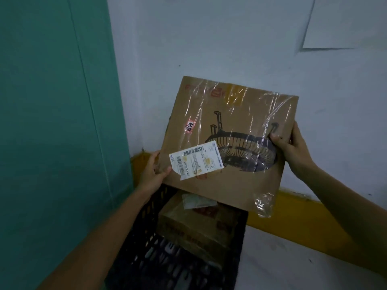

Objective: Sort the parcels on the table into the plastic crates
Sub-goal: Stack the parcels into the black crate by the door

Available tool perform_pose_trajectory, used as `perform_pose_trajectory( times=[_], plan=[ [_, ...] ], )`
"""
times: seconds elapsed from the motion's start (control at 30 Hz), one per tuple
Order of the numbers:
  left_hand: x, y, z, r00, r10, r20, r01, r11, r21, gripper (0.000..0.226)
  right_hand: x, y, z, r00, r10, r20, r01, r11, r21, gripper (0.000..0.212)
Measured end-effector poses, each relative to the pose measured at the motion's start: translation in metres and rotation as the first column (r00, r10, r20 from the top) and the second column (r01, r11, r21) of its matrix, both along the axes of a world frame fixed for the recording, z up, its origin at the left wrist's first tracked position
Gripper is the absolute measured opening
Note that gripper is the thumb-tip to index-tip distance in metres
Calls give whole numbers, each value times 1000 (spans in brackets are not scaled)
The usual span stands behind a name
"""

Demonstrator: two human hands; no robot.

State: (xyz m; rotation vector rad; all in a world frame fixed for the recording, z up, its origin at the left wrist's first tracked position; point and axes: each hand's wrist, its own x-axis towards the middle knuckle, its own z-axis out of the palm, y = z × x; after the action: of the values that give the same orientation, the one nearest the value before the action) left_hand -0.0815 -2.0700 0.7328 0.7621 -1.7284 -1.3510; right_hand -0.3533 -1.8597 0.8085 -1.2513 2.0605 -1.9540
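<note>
A flat brown cardboard parcel [228, 122] wrapped in clear tape, with a black drawing and a white shipping label, hangs in the air above a black plastic crate [146, 233]. My left hand [152, 170] grips its lower left edge, thumb on the front by the label. My right hand [293, 147] grips its right edge, thumb on the front face. Inside the crate lies another brown cardboard box [201, 229] with red print and a white slip on top.
The crate stands on the floor in a corner, against a white wall [230, 38] with a yellow skirting band [303, 222]. A green panel [52, 122] runs along the left. White floor lies to the right of the crate.
</note>
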Motion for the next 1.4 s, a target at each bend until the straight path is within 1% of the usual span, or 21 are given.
perform_pose_trajectory(
  times=[0.1, 0.2, 0.37, 0.43, 0.5, 0.63, 0.77, 0.9, 0.97, 1.13, 1.27, 1.4],
  plan=[
    [-21, -18, -4, 1000, -21, 21, 20, 1000, 8, 63, -6, -9, -1, 997, -71, -30, 71, 997, -10, 62],
    [-41, -32, -5, 999, -46, 16, 46, 999, 12, 63, -13, -17, 1, 988, -137, -68, 137, 991, -7, 68],
    [-69, -62, -8, 997, -58, 45, 60, 997, -47, 69, -15, -35, 2, 955, -232, -182, 233, 972, -16, 71],
    [-79, -71, -13, 995, -77, 62, 81, 994, -73, 70, -16, -41, -7, 944, -263, -200, 266, 964, -14, 75],
    [-88, -78, -22, 994, -71, 78, 76, 995, -61, 67, -17, -50, -14, 938, -274, -211, 279, 960, -7, 77],
    [-90, -85, -40, 990, -64, 129, 66, 998, -13, 71, -16, -64, -13, 930, -267, -252, 275, 961, -3, 78],
    [-90, -87, -45, 980, -65, 190, 70, 997, -17, 73, -10, -69, -24, 913, -334, -235, 342, 940, -8, 79],
    [-97, -82, -41, 949, -14, 314, 30, 999, -44, 74, -1, -70, -28, 905, -371, -210, 379, 925, -5, 79],
    [-98, -81, -39, 942, 2, 336, 21, 998, -65, 74, 3, -69, -32, 900, -389, -195, 394, 919, -11, 77],
    [-94, -80, -42, 961, 27, 273, -12, 998, -56, 72, 7, -65, -34, 894, -411, -177, 419, 908, 12, 72],
    [-86, -78, -36, 966, 89, 244, -68, 993, -94, 68, 4, -65, -21, 919, -384, -95, 389, 920, 49, 60],
    [-71, -73, -29, 957, 140, 256, -109, 986, -129, 65, 5, -65, -15, 919, -390, -64, 394, 916, 73, 58]
  ],
)
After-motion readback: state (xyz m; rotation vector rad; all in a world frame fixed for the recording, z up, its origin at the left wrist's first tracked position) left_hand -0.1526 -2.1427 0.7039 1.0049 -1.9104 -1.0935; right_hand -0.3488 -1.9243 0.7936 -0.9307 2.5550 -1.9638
